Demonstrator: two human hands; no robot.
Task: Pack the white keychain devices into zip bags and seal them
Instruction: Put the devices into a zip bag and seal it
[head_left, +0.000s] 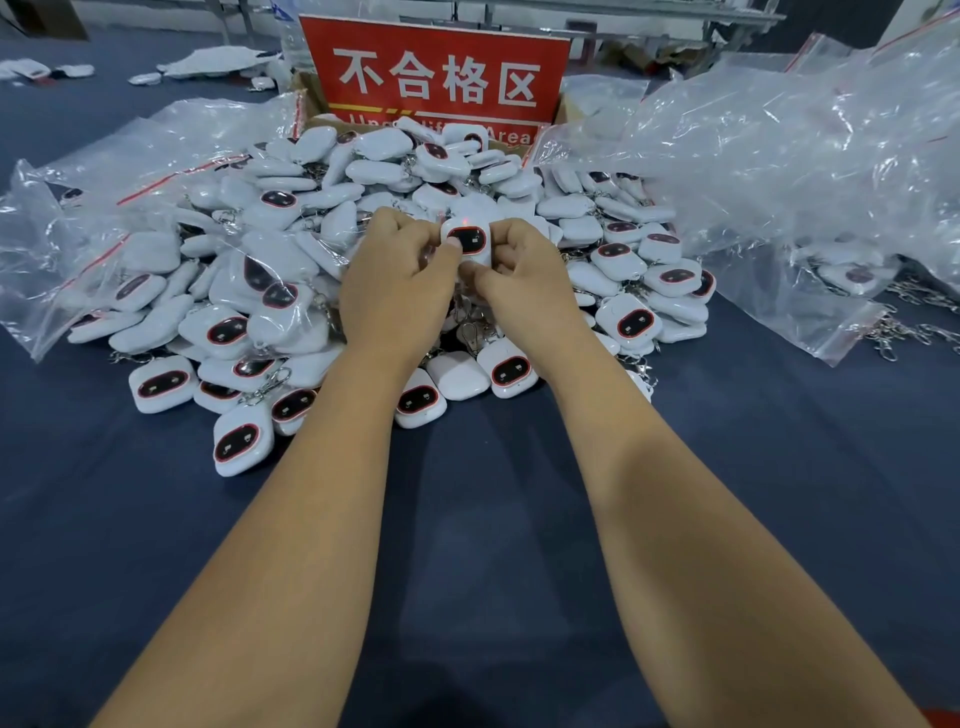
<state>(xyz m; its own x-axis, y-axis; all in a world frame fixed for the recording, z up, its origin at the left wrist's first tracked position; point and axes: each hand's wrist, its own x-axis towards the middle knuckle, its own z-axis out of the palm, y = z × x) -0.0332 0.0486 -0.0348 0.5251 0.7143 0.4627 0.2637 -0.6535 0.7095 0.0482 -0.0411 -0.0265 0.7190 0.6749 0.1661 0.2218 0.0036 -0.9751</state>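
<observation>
Factory packing bench: red reject-area sign (435, 78), device heap (363, 260).

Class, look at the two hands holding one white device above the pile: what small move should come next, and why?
Probably carry the held device toward a zip bag. Both the left hand and right hand pinch it above the pile of devices, and it shows bare, not bagged. Empty bags lie heaped to the right, so the right hand would likely reach there.
</observation>
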